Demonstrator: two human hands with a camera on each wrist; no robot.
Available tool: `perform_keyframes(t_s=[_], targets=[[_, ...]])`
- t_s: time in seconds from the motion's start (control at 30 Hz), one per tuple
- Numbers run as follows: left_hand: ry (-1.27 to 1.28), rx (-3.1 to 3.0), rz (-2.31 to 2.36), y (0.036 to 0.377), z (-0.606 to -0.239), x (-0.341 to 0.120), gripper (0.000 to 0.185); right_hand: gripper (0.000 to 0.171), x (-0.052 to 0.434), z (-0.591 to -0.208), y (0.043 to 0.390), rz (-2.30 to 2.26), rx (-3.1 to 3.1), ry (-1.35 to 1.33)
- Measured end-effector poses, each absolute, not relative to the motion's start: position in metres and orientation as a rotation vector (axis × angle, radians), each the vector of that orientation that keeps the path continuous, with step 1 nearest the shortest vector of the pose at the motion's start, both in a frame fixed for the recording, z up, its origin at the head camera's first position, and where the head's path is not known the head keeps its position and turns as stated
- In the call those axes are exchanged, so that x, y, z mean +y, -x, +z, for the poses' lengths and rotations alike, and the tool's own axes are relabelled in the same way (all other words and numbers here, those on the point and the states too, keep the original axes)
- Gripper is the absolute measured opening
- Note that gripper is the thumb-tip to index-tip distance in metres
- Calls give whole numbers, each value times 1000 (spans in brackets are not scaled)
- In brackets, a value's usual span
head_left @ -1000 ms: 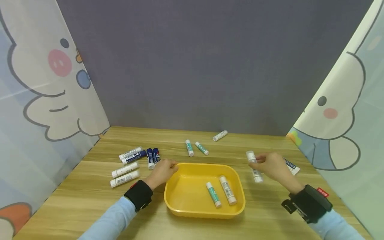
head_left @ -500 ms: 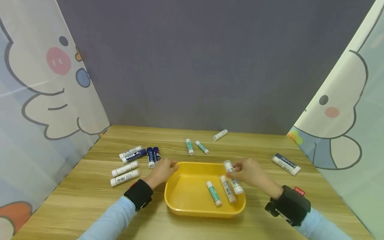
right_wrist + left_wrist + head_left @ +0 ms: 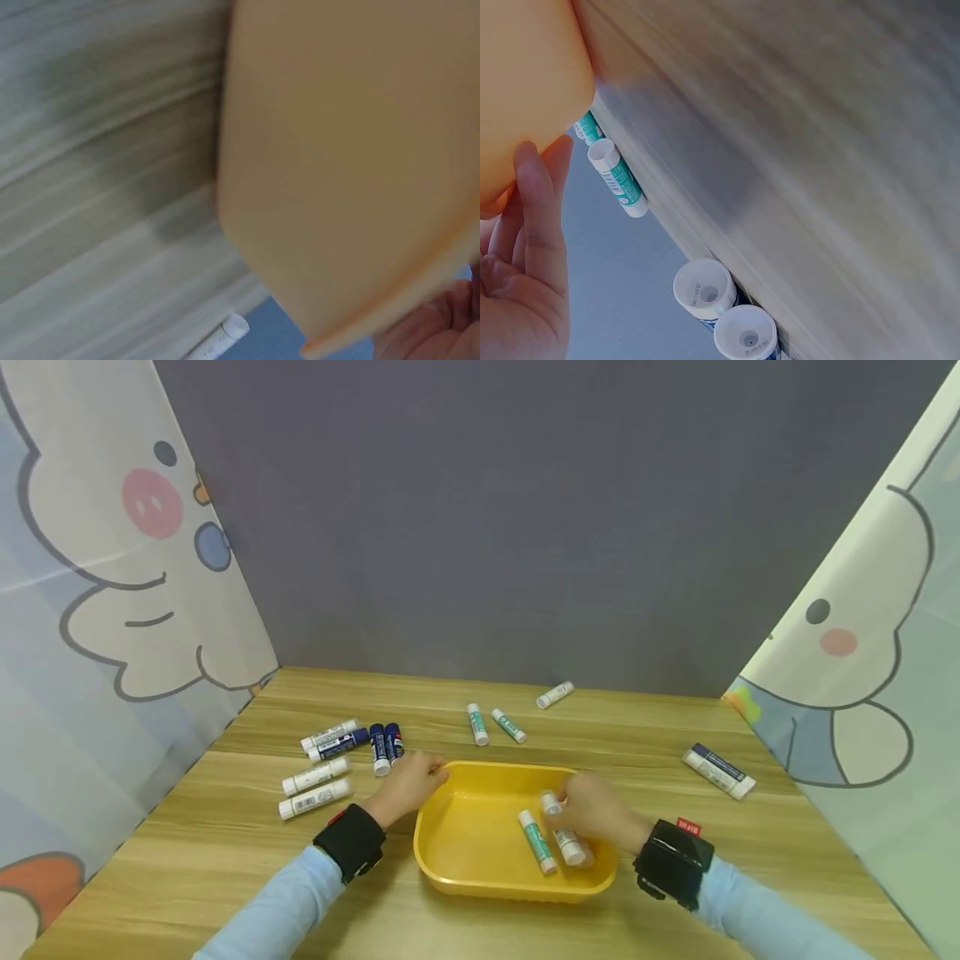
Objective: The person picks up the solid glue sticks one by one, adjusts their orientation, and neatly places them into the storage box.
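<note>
My left hand (image 3: 405,785) grips the back-left rim of a shallow yellow tray (image 3: 465,831); in the left wrist view its fingers (image 3: 540,202) lie against the tray's outer wall. Over the tray's right side, my right hand (image 3: 600,810) pinches a white glue stick (image 3: 567,846), slightly blurred. Another white glue stick (image 3: 588,856) lies in the tray, mostly covered by the held one. Beside them on the tray floor is a teal-and-white glue stick (image 3: 537,842). The right wrist view is mostly filled by the tray wall (image 3: 337,150), and only part of the hand (image 3: 427,330) shows.
On the wooden table (image 3: 225,860), white glue sticks (image 3: 317,775) and navy glue sticks (image 3: 379,749) lie at left. Two teal glue sticks (image 3: 477,724) and a white one (image 3: 555,695) lie behind the tray. A navy-and-white pair (image 3: 720,772) lies at right. A grey partition (image 3: 480,527) stands behind.
My right hand has carried the white glue stick leftward from the table's right side, over the tray's rim and down into the tray. My left hand has stayed at the rim.
</note>
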State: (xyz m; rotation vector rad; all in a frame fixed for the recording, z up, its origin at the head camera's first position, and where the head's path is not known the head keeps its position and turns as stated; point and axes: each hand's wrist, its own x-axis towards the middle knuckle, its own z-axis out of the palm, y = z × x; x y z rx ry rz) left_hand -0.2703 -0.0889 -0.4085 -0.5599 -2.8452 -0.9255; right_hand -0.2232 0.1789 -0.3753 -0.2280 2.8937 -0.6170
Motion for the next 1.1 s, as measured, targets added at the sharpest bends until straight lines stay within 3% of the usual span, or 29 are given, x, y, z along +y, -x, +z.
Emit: perform_keyframes(t_s=[0.13,0.37,1.1], targets=[[575,-2836,-919,270,-409,-89,14,26,175,-382,223,-613,2895,273],[586,-2826,-914,272,-408,-88,14,45,172,-387,224,-618,2898,390],[565,-2846,-938,271,-408,-89,15,34,167,-383,224,-529,2910,345]])
